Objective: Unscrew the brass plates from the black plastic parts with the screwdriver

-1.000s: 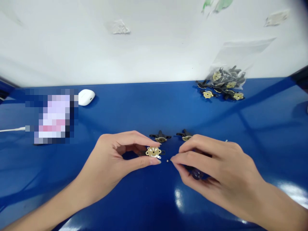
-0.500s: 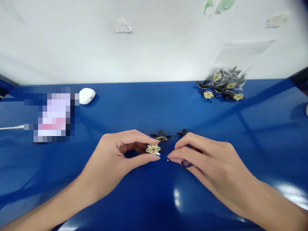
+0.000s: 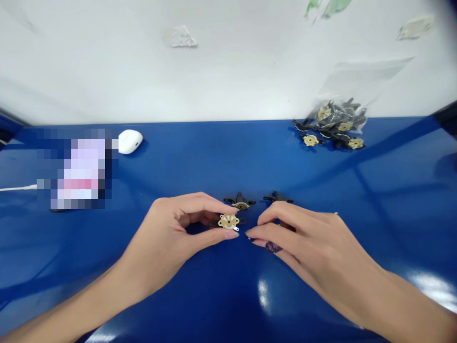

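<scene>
Between its thumb and index finger, my left hand [image 3: 178,228] holds a small round brass-coloured plate [image 3: 228,220] with holes, silver marks and black arms at its sides. My right hand [image 3: 303,243] is pinched low over the table, a dark ring-like band on one finger. At its fingertips shows a tiny metal piece [image 3: 249,238], mostly covered by them. A black bracket with a brass plate [image 3: 240,202] lies just beyond the held part. Another black bracket [image 3: 278,197] lies behind my right hand, which hides part of it.
Several similar black-and-brass parts [image 3: 310,140] are heaped at the back right, some inside a clear plastic bag [image 3: 348,116]. A white earbud-like case [image 3: 130,142] and a blurred-out phone-like object [image 3: 84,166] with a white cable lie on the left. A white wall rises behind the blue table [image 3: 200,162].
The fingertips of my right hand have moved slightly left, over the tiny metal piece. More of the bracket behind that hand shows. My left hand keeps its hold, almost unmoved.
</scene>
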